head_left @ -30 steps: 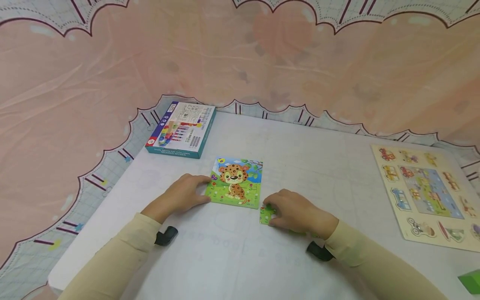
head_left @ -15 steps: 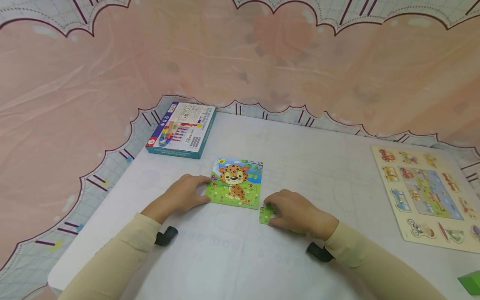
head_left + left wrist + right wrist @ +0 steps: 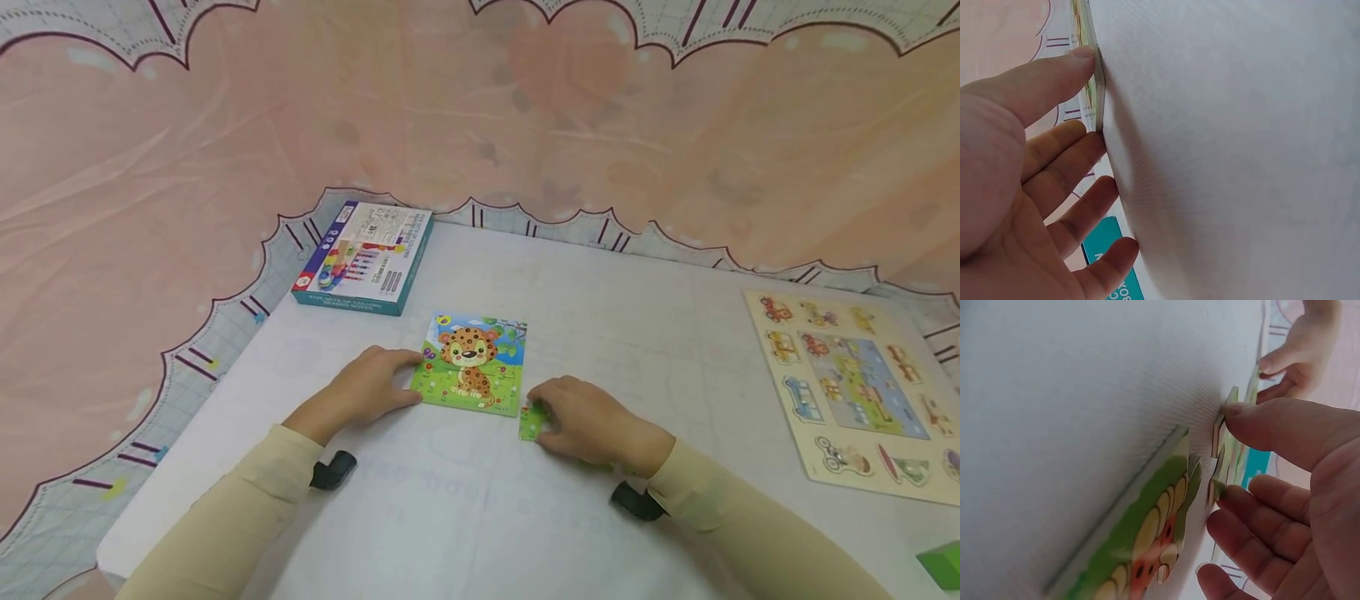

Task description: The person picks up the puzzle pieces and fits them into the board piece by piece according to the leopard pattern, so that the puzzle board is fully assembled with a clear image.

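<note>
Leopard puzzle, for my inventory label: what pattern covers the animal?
Dark spots on orange; the cartoon leopard shows best in the head view.

Left sleeve [image 3: 225, 508] and right sleeve [image 3: 757, 517]: long, plain beige, lightly creased. Black curved wrist camera [image 3: 333, 472] just beside each cuff [image 3: 298, 448]. Left hand [image 3: 366, 385], right hand [image 3: 591, 421] bare.

White surface [image 3: 630, 325], teal-edged box [image 3: 360, 258] lying flat at its far left, pale board [image 3: 829, 427] of vehicle pictures toward the right, green block [image 3: 941, 567] cut off at lower right, pink backdrop [image 3: 450, 125] with scalloped borders
</note>
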{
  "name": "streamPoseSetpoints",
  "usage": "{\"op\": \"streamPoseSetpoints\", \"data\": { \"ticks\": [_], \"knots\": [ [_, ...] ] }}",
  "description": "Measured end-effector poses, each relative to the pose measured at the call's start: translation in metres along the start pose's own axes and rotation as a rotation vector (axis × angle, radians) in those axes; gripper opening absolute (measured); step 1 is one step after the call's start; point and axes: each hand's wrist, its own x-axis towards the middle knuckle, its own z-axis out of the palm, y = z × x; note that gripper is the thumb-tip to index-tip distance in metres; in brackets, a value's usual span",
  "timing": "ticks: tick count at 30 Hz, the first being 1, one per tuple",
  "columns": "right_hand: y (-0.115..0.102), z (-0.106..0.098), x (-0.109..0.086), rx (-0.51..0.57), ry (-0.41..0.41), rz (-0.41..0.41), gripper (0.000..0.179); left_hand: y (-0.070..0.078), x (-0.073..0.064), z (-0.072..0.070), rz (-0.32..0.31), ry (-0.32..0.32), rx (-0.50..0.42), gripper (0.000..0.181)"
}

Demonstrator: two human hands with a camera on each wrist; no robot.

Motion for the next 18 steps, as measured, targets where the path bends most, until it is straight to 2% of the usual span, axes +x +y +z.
{"op": "streamPoseSetpoints", "data": {
  "ticks": [11,18],
  "knots": [
    [0.0013,-0.0081,0.0039,0.021,-0.008,0.032,0.048,0.0002,0.0000,0.0001,0.002,0.006,-0.003,0.062],
    [0.0017,-0.0091,0.0073,0.030,-0.002,0.019,0.047,0.0009,0.0001,-0.0003,-0.001,0.002,-0.009,0.062]
  ]
}}
